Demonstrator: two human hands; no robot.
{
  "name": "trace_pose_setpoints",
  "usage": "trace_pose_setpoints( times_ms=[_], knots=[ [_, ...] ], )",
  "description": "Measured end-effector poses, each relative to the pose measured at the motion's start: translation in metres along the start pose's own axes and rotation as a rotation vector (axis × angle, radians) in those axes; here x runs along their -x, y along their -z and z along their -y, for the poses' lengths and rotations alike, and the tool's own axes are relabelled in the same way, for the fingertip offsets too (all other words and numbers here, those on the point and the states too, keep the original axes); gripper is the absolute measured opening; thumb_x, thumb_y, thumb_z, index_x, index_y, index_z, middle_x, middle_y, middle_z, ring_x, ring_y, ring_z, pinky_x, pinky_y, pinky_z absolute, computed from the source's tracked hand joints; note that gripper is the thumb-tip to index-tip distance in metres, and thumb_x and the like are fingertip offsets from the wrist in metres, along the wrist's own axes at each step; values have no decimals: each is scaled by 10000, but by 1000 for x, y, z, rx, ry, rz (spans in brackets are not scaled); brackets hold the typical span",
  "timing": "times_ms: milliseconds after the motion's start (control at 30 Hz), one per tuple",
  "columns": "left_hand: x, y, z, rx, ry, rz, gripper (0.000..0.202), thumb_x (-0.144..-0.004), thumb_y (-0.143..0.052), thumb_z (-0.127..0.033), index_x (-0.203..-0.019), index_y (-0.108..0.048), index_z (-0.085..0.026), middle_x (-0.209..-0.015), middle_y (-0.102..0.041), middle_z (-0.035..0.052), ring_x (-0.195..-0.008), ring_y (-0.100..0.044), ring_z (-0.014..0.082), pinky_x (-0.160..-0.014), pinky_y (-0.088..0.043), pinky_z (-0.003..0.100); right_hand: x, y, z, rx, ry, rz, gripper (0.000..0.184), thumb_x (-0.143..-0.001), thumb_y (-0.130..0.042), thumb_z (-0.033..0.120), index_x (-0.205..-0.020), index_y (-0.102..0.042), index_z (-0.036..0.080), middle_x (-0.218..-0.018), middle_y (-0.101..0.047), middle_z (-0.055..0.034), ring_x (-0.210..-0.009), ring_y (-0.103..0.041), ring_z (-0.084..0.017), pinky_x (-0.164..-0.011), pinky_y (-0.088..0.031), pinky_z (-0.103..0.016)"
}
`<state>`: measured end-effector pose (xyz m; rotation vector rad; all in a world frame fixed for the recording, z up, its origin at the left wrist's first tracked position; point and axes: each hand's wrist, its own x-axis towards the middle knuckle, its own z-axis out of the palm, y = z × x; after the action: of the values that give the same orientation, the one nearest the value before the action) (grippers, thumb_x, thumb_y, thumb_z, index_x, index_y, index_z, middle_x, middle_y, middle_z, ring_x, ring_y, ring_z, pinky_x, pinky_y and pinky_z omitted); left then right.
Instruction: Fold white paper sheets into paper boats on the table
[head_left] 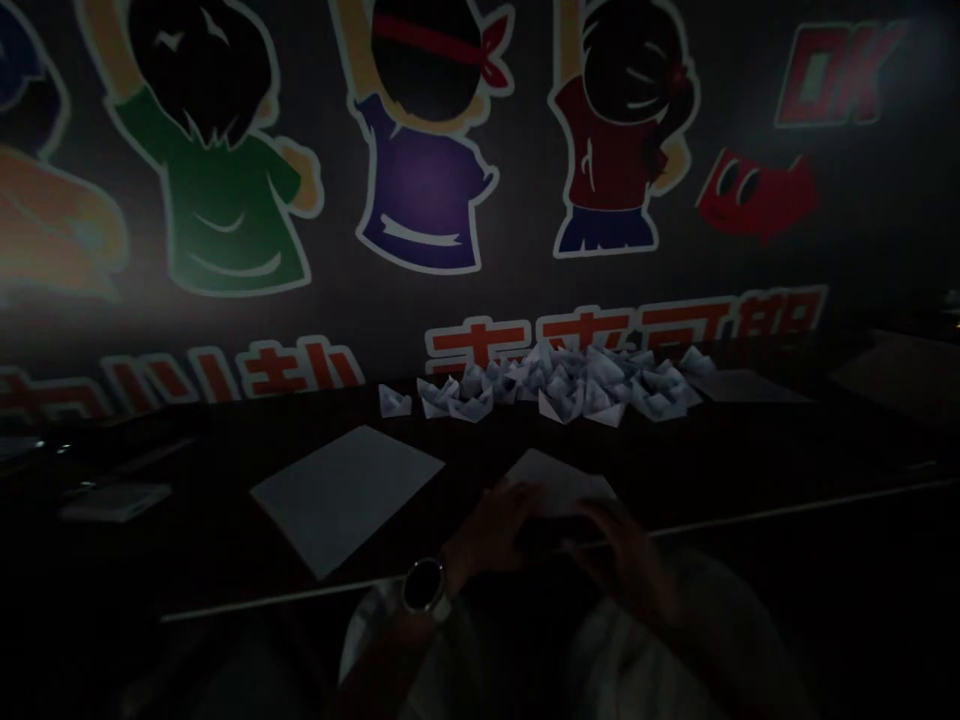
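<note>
In the dim light, a partly folded sheet of white paper [555,482] lies near the table's front edge, between my two hands. At its left side my left hand [496,522], with a watch [424,585] on the wrist, has its fingers closed on the paper's edge. My right hand [621,545] grips the right side, its thumb below and its fingers on the paper. The darkness hides the finer finger positions and the exact folds. Left of my hands, a flat white sheet stack [349,500] rests on the table.
Several folded white paper boats [585,385] are heaped at the table's back, by a wall [525,200] with painted cartoon figures. Another pale sheet [750,386] lies right of them. A small pale box-like object [116,502] sits at the left. The front table edge [787,513] runs before me.
</note>
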<state>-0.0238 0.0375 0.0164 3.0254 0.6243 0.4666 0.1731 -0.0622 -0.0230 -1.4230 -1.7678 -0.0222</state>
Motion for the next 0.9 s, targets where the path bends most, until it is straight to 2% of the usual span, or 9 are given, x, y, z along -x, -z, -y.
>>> trace_pose_setpoints(
  times_ms=[67,100,167,267,400,567,733,900],
  knots=[
    [3,2,4,24,-8,10,761,-729,-576,-548,-1339,-334,-164,-1373,-405,122,-1255,-373,255,-1065,-262,396,-8,8,-22,217,196,28,617,-775,-552,463,-1294,-442,149,-1325,-476,-149,-1223,-421,-299,-996,-358,-474],
    [5,2,4,31,-9,12,745,-737,-571,-546,-1339,-336,-175,-1379,-401,108,-1257,-373,244,-1057,-279,376,-9,8,-33,289,273,74,617,-791,-542,433,-1324,-404,156,-1346,-457,-135,-1238,-408,-285,-1009,-347,-474],
    [9,0,2,24,-18,6,683,-786,-525,-528,-1350,-320,-202,-1396,-386,75,-1269,-361,214,-1058,-286,350,-8,3,-51,385,312,98,532,-832,-499,334,-1332,-399,184,-1346,-465,-102,-1221,-438,-250,-1001,-373,-444],
    [16,-9,-6,-50,3,-30,610,-849,-455,-479,-1371,-284,-213,-1419,-354,57,-1294,-324,196,-1074,-265,354,-2,-5,-65,428,310,72,430,-851,-466,259,-1279,-479,215,-1291,-527,-76,-1156,-509,-229,-959,-426,-406],
    [22,-24,-21,-126,114,-117,545,-871,-441,-423,-1358,-324,-209,-1410,-367,63,-1287,-342,194,-1067,-295,362,0,3,-64,376,279,75,331,-865,-466,253,-1177,-578,257,-1220,-592,-42,-1104,-552,-227,-930,-448,-404],
    [17,-33,-31,59,273,-231,413,-837,-531,-336,-1238,-499,-241,-1304,-508,21,-1204,-454,179,-1039,-349,349,-14,24,-49,209,207,198,271,-883,-454,288,-1080,-640,292,-1175,-623,-16,-1050,-585,-198,-901,-461,-357],
    [-1,-32,-18,316,409,-330,192,-817,-550,-246,-962,-676,-240,-1132,-638,13,-1075,-568,175,-966,-417,313,-36,26,-48,131,59,263,266,-869,-455,368,-896,-708,290,-1094,-667,-5,-972,-624,-206,-855,-470,-352],
    [-14,-26,-1,481,526,-314,107,-766,-600,-250,-789,-691,-199,-959,-703,25,-916,-642,186,-822,-475,254,-50,18,-62,92,-141,236,289,-816,-493,454,-822,-711,265,-965,-711,-26,-888,-646,-226,-785,-464,-327]
  ],
)
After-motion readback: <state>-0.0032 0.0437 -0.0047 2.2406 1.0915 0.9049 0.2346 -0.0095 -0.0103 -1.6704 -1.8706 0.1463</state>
